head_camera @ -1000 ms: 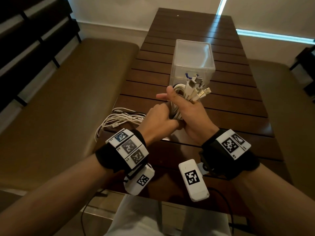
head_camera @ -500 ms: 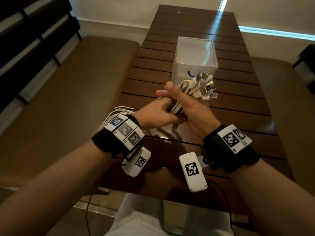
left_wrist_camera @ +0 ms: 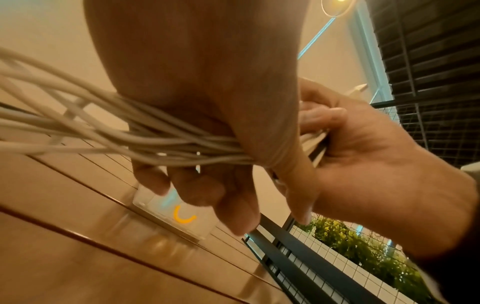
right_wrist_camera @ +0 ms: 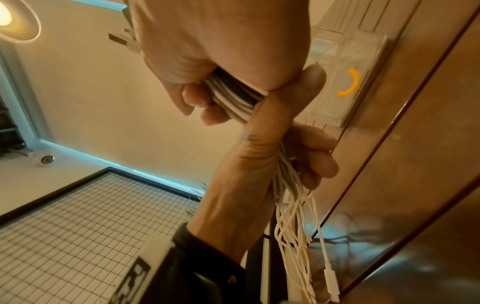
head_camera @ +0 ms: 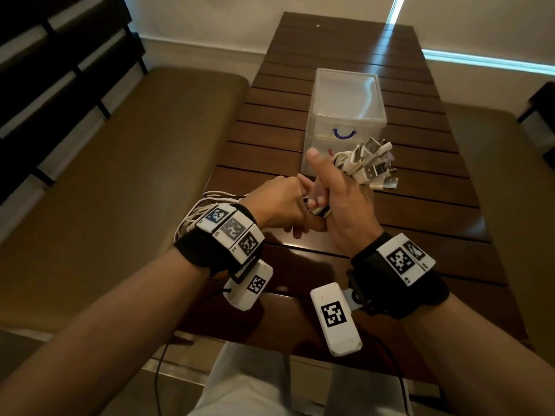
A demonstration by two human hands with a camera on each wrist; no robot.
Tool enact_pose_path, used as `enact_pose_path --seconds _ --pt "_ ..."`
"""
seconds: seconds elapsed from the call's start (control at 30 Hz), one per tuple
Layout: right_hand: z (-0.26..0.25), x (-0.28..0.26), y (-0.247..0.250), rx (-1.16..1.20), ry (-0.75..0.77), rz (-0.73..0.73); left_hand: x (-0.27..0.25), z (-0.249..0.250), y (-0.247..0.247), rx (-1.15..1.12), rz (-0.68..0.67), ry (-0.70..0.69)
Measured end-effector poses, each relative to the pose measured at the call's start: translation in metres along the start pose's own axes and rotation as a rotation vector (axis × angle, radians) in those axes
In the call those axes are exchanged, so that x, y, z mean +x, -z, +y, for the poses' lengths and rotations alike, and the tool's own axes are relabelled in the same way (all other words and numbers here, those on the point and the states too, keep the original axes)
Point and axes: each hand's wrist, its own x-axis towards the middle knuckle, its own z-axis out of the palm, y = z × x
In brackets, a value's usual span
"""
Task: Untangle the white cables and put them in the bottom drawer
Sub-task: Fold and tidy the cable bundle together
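Observation:
A bundle of white cables (head_camera: 372,163) is held above the table in front of the translucent drawer unit (head_camera: 345,106). My right hand (head_camera: 339,199) grips the bundle just below its USB plug ends, which fan out to the upper right. My left hand (head_camera: 279,205) grips the same bundle right behind it, knuckles touching the right hand. The loose strands (head_camera: 192,214) trail left past my left wrist. In the left wrist view the cables (left_wrist_camera: 78,123) run out of my left fist (left_wrist_camera: 207,123). The right wrist view shows the strands (right_wrist_camera: 293,226) hanging below both fists. All drawers look closed.
The drawer unit has a purple handle (head_camera: 344,134) on top and an orange handle (left_wrist_camera: 184,216) lower down. It stands mid-table on dark wooden slats (head_camera: 420,223). Padded benches (head_camera: 120,175) flank the table on both sides. A thin dark cord (head_camera: 157,370) hangs by my knees.
The plug ends have swung to the right in my right hand. The trailing strands have been drawn off the table toward my left wrist. Both hands keep their grip.

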Motion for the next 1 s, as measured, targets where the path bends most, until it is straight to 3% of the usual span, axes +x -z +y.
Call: enact_pose_path --seconds 0.17,0.3,0.4,0.63,0.77,0.83,0.9,1.0 --pt "-0.001 0.004 -0.005 0.135 -0.004 -0.032 0.001 -0.016 -0.001 0.343 0.236 0.046" --pt "-0.004 0.012 0.002 0.233 -0.070 0.005 -0.008 -0.032 0.011 0.336 0.072 0.036" --pt "-0.005 0.017 0.007 0.260 -0.087 0.045 -0.015 -0.067 0.034 0.392 0.004 0.126" --pt "0.005 0.017 -0.002 0.193 -0.105 -0.039 -0.035 -0.125 0.074 0.469 0.039 0.289" --pt "0.007 0.013 0.001 0.230 -0.084 -0.082 -0.055 -0.163 0.093 0.659 0.092 0.484" --pt "0.005 0.013 0.002 0.235 -0.079 -0.076 -0.066 -0.181 0.102 0.616 0.111 0.555" --pt "0.000 0.012 0.003 0.191 -0.077 -0.070 -0.077 -0.185 0.110 0.523 0.141 0.554" --pt "-0.010 0.010 0.006 -0.039 -0.052 -0.021 -0.079 -0.168 0.115 0.417 0.317 0.415"
